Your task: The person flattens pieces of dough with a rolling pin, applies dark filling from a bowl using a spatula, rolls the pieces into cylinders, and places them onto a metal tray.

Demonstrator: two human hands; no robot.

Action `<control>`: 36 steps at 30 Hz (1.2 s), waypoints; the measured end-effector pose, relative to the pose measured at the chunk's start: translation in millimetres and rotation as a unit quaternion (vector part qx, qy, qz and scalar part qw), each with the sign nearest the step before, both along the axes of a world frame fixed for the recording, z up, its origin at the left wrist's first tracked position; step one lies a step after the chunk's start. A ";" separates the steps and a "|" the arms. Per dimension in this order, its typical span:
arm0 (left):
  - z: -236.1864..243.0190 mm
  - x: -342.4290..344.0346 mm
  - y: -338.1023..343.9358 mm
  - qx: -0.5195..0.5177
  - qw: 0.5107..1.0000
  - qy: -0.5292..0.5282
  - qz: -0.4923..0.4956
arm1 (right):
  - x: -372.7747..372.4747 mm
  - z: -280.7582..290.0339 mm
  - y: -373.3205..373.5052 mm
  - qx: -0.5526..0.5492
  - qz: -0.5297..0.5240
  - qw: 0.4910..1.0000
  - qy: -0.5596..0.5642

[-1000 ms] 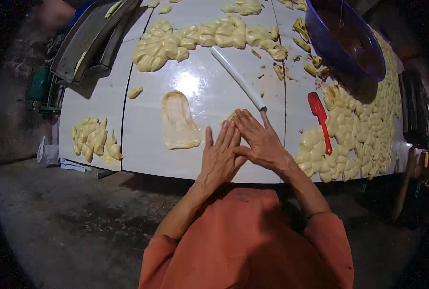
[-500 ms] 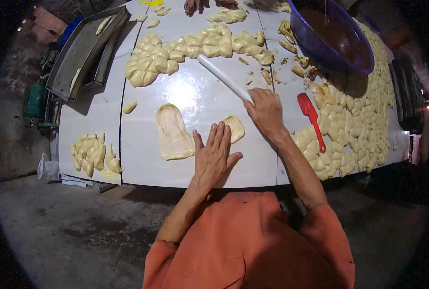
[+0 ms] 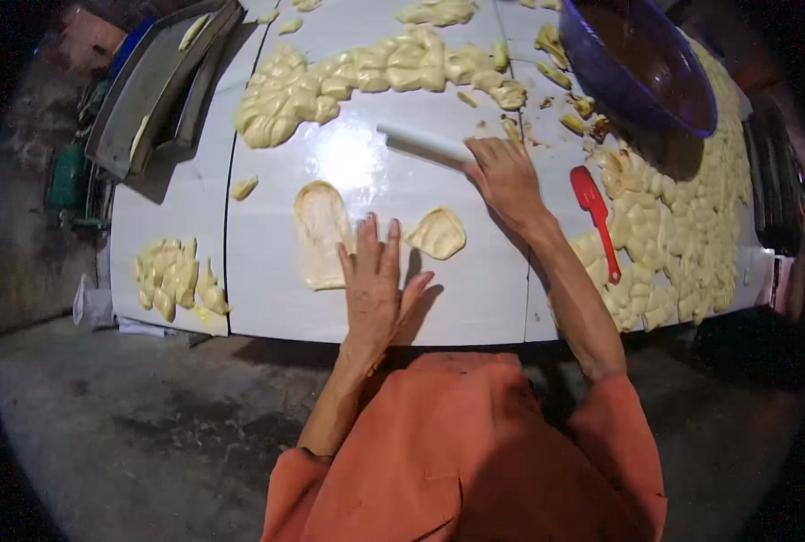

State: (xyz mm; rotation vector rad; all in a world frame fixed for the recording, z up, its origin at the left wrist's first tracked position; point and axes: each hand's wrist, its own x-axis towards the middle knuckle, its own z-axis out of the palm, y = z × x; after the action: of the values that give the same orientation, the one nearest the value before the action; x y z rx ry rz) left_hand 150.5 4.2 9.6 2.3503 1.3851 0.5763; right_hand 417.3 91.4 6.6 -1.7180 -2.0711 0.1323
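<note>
My left hand (image 3: 375, 289) is open, fingers spread, low over the white tabletop beside a flattened oblong of dough (image 3: 317, 235). To its right lies a smaller flattened round of dough (image 3: 437, 233). My right hand (image 3: 502, 181), above and right of that round, grips the near end of a white rolling pin (image 3: 421, 140), which slants toward the back left. A red spatula (image 3: 592, 203) rests at the right, beside a wide mass of cut dough pieces (image 3: 655, 244).
More dough (image 3: 366, 63) spans the back of the white table (image 3: 168, 221), with a small pile (image 3: 168, 275) at near left. Long metal trays (image 3: 149, 86) stand at back left, a purple basin (image 3: 637, 63) of brown contents at back right, beside scattered browned scraps (image 3: 570, 108).
My right hand left my left, took hold of the rolling pin and lifted it backward, its angle now flatter. My left hand moved left, uncovering the round dough.
</note>
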 end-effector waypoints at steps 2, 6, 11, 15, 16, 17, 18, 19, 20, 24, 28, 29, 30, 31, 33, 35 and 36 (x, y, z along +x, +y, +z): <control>-0.1 -6.1 0.6 0.077 0.996 -0.034 0.038 | 1.3 27.9 -29.5 0.017 0.079 0.997 0.008; 8.1 3.3 3.3 0.059 0.995 0.069 0.050 | -16.5 41.7 -68.4 -0.066 0.168 0.984 0.001; 2.0 26.9 28.7 -0.024 0.992 0.101 0.075 | -27.1 4.9 -66.0 -0.087 0.051 0.992 -0.073; -7.8 37.1 88.5 0.045 0.988 0.088 0.116 | -37.4 -7.8 -16.9 -0.067 -0.015 0.989 -0.130; -9.7 36.3 103.4 0.060 0.987 0.083 0.120 | -41.8 -12.0 -0.1 -0.045 -0.037 0.988 -0.143; -8.2 38.5 119.2 0.067 0.986 0.084 0.126 | -43.0 -12.9 15.5 -0.021 -0.064 0.985 -0.159; -9.6 40.9 133.8 0.075 0.985 0.085 0.130 | -43.5 -12.9 29.6 -0.029 -0.065 0.984 -0.162; -14.8 41.4 148.1 0.106 0.981 0.086 0.138 | -44.5 -10.2 43.6 0.002 -0.076 0.983 -0.170; -18.9 39.8 164.7 0.119 0.979 0.088 0.136 | -44.0 -8.3 57.8 0.037 -0.085 0.980 -0.176; -29.4 32.8 194.3 0.160 0.974 0.110 0.119 | -33.6 16.7 74.2 0.087 0.067 0.994 0.004; -21.6 30.9 168.6 0.069 0.991 0.090 0.071 | -3.6 10.9 27.3 -0.108 0.166 0.980 -0.034; -14.9 28.0 161.2 0.060 0.994 0.071 0.056 | -0.8 16.8 21.3 -0.100 0.171 0.980 -0.036; -7.7 25.4 154.1 0.050 0.996 0.053 0.042 | 0.3 24.5 10.8 -0.109 0.163 0.980 -0.028; 1.1 24.6 147.0 0.048 0.997 0.053 0.020 | -0.5 28.9 -1.0 -0.122 0.152 0.981 -0.018; 11.4 23.0 133.0 0.074 0.996 0.043 -0.011 | -4.6 40.8 -13.7 -0.113 0.153 0.982 0.019; 6.9 26.1 115.0 0.069 0.993 0.098 -0.008 | -8.1 33.0 -28.7 -0.128 0.134 0.982 0.044; -1.4 27.7 104.5 0.063 0.990 0.124 -0.001 | -12.2 25.6 -38.1 -0.126 0.134 0.982 0.045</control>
State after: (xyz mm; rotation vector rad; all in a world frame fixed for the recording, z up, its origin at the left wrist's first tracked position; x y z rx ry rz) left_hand 178.2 108.7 8.2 2.5970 1.4905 0.3918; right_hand 405.0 53.2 32.2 -1.5258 -2.2865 0.5658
